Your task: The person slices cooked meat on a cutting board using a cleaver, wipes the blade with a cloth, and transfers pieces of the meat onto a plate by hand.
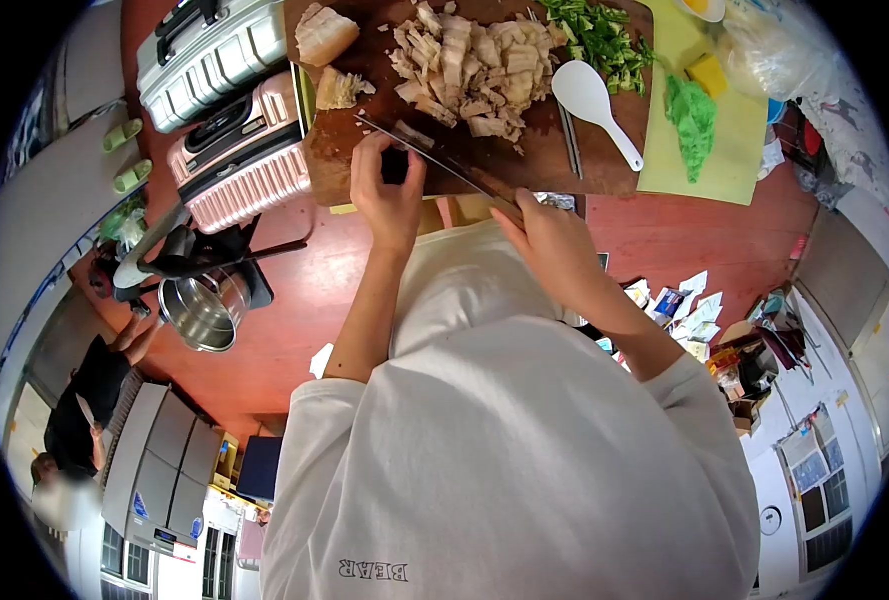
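My right hand (545,240) is wrapped round the handle of a kitchen knife (435,160), whose blade slants up and left over a brown cutting board (325,165). Close below the blade is my left hand (390,195), fingers bent and thumb apart, with a dark gap between them. Nothing shows in that gap; the fingertips are close to the blade. A small strip of pork (414,135) lies just beyond the knife. Chopped cooked pork (485,75) is heaped farther back, and two larger pork chunks (327,36) sit at the board's left.
Chopped green vegetables (605,45), a white spoon (590,100) and metal chopsticks (571,140) are on the board. Right of it lies a green cloth-like bag (692,125). Suitcases (245,160) and a metal pot (200,308) stand left. Another person (77,405) is far left.
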The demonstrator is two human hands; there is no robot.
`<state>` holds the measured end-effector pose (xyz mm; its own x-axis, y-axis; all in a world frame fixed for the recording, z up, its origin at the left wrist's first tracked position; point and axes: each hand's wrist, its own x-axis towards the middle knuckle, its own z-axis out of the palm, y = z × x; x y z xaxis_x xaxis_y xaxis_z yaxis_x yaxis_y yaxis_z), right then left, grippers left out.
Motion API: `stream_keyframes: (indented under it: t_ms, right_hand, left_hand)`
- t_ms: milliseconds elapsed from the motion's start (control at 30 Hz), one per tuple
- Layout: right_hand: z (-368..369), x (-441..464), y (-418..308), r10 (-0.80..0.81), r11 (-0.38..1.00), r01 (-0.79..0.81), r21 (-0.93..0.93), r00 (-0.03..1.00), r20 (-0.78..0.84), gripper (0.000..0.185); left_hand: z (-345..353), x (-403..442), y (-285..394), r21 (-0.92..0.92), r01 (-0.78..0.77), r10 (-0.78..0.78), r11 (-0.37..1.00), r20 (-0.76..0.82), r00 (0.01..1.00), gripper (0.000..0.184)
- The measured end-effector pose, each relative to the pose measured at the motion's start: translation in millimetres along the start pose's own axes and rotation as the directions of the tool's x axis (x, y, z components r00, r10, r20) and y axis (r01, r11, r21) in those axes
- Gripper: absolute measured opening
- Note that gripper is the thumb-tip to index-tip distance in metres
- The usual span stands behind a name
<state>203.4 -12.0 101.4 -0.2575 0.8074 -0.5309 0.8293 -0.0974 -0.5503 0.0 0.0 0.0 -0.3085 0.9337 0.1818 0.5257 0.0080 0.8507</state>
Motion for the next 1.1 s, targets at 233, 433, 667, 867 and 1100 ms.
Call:
stream_keyframes:
  t_ms: [233,433,667,867,1100]
  right_hand:
    - [4,26,-14,-0.064,0.996,0.063,-0.057,0.998,-0.006,0.031]
    - [-2,15,-6,-0.044,0.996,0.043,-0.072,0.999,-0.018,0.034]
    - [-15,-7,17,-0.015,0.996,0.018,-0.089,0.999,0.036,0.035]
    - [0,25,1,-0.012,0.995,0.022,-0.094,0.995,0.100,0.042]
    - [9,29,4,-0.045,0.998,0.047,-0.049,0.998,0.054,0.043]
  left_hand:
    - [-1,1,1,0.019,-0.003,0.002,1.000,0.022,1.000,0.031]
    - [3,-4,-1,0.005,0.003,-0.003,1.000,-0.002,1.000,0.036]
    - [5,-5,4,0.015,-0.004,0.005,1.000,-0.030,1.000,0.034]
    - [-1,-3,8,0.019,0.022,-0.022,1.000,0.001,1.000,0.031]
    - [-3,-6,9,0.029,-0.051,0.051,0.998,0.003,0.999,0.033]
